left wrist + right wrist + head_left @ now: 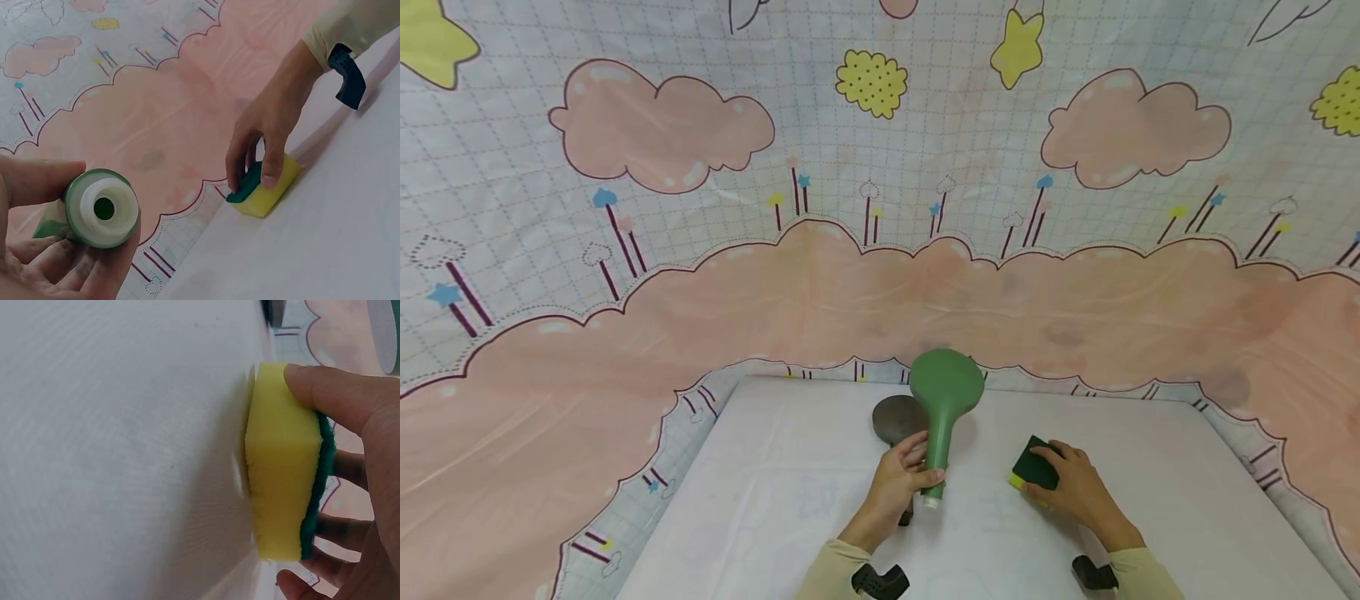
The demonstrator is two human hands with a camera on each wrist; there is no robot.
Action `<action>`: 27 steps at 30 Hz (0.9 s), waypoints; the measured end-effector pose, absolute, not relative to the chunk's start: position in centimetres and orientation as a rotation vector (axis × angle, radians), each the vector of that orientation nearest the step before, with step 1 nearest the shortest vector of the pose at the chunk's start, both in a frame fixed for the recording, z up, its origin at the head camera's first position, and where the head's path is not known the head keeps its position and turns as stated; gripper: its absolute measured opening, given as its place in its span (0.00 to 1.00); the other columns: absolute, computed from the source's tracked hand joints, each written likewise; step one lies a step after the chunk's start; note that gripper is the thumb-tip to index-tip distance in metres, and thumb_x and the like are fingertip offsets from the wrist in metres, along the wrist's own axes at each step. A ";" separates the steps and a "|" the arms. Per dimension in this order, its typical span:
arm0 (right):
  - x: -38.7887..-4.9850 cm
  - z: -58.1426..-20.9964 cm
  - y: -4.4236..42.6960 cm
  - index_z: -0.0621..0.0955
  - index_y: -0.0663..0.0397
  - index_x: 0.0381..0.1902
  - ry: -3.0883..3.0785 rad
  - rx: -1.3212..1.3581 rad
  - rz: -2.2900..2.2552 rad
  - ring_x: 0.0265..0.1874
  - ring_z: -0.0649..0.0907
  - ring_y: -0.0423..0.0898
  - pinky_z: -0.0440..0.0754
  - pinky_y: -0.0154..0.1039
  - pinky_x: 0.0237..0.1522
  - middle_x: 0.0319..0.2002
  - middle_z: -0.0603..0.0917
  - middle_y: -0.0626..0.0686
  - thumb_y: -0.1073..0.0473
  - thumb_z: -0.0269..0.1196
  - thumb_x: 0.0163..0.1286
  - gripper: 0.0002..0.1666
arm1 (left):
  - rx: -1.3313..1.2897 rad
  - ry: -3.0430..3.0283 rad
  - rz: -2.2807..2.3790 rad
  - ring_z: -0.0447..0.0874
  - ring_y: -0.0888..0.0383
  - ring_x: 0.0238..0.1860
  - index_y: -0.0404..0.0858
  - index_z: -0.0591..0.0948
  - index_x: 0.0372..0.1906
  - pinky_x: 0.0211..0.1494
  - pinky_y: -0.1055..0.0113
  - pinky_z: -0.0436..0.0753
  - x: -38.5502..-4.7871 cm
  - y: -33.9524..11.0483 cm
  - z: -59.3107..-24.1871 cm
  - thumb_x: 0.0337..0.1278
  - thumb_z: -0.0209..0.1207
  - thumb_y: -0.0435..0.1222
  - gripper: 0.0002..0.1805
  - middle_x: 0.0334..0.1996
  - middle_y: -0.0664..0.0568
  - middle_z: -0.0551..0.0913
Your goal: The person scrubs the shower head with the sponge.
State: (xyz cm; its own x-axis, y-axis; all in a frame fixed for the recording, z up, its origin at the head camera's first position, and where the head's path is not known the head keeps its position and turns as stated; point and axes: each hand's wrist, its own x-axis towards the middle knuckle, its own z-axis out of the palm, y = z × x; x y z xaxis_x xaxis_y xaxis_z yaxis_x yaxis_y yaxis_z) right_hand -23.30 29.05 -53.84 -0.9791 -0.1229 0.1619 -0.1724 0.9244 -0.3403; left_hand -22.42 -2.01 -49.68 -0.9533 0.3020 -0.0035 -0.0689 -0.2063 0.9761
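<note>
My left hand [897,479] grips a green shower head [947,383] by the lower part of its handle, raised above the table. Its pale, hollow connector end [109,209] faces the left wrist camera. Behind that hand lies a dark grey object with a round head [895,419] and a handle, partly covered by the fingers; it looks like a second shower head. On the right, my right hand [1081,486] holds a yellow sponge [284,481] with a dark green scouring side between thumb and fingers. The sponge's yellow side is down, at the white tabletop.
The white tabletop [760,500] spreads under both hands. A printed cloth [887,300] with pink clouds and stars hangs behind it and along its sides. Each wrist carries a dark strapped-on piece [880,581].
</note>
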 end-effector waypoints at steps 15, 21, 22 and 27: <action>-22.9 -52.5 28.8 0.77 0.53 0.62 -2.790 0.308 0.538 0.58 0.73 0.70 0.77 0.67 0.49 0.64 0.72 0.67 0.38 0.71 0.56 0.41 | 0.302 1.727 2.300 0.85 0.55 0.49 0.27 0.60 0.72 0.47 0.59 0.86 -22.1 -4.4 -49.3 0.54 0.63 0.22 0.40 0.63 0.30 0.74; -22.6 -50.7 28.1 0.77 0.54 0.62 -2.659 0.355 0.555 0.59 0.73 0.70 0.78 0.67 0.49 0.64 0.72 0.67 0.41 0.73 0.54 0.41 | 0.341 1.742 2.294 0.84 0.54 0.51 0.27 0.60 0.73 0.48 0.59 0.86 -22.0 -5.2 -48.9 0.55 0.63 0.23 0.40 0.64 0.29 0.73; -22.5 -50.4 27.9 0.77 0.54 0.62 -2.634 0.367 0.554 0.59 0.73 0.69 0.78 0.67 0.49 0.64 0.72 0.67 0.42 0.74 0.53 0.41 | 0.349 1.745 2.294 0.84 0.55 0.50 0.27 0.60 0.72 0.48 0.59 0.86 -22.0 -5.3 -48.9 0.55 0.63 0.23 0.40 0.63 0.29 0.73; -22.4 -49.0 27.2 0.77 0.54 0.60 -2.497 0.431 0.564 0.57 0.73 0.68 0.78 0.67 0.47 0.63 0.73 0.67 0.47 0.77 0.48 0.42 | 0.374 1.765 2.290 0.85 0.59 0.46 0.28 0.60 0.73 0.47 0.60 0.86 -21.8 -5.8 -48.6 0.56 0.63 0.24 0.40 0.62 0.30 0.75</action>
